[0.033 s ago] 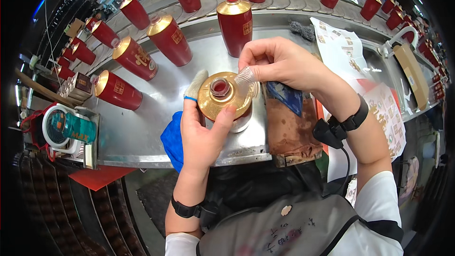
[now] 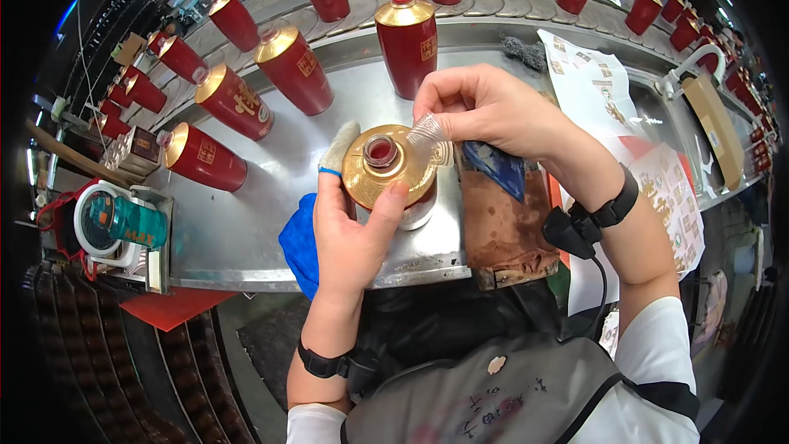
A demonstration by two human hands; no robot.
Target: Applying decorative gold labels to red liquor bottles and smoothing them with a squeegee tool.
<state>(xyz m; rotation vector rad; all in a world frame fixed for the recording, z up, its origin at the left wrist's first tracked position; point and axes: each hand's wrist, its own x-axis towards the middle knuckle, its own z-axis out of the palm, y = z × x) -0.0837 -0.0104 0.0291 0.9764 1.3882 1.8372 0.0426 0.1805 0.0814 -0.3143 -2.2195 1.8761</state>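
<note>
My left hand (image 2: pixel 352 234) is wrapped round a bottle with a gold shoulder (image 2: pixel 366 178) and an uncapped neck, its thumb on the shoulder's near side. A pale finger cover with a blue band sits on one of its fingers. Between the thumb and fingers of my right hand (image 2: pixel 493 111) is a thin clear film strip (image 2: pixel 425 131) with a fine pale pattern. The strip's lower end reaches the right side of the gold shoulder; whether it sticks there I cannot tell. Most of the bottle's body is hidden beneath its shoulder and my hand.
Several red bottles stand left, including one (image 2: pixel 205 156), and a red-capped one (image 2: pixel 407 45) is just beyond my hands. A blue cloth (image 2: pixel 300 242), brown cloth (image 2: pixel 505 226) and blue scraper-like piece (image 2: pixel 497 166) lie nearby. Decal sheets (image 2: pixel 588 74) are right; a small fan (image 2: pixel 94 218) is left.
</note>
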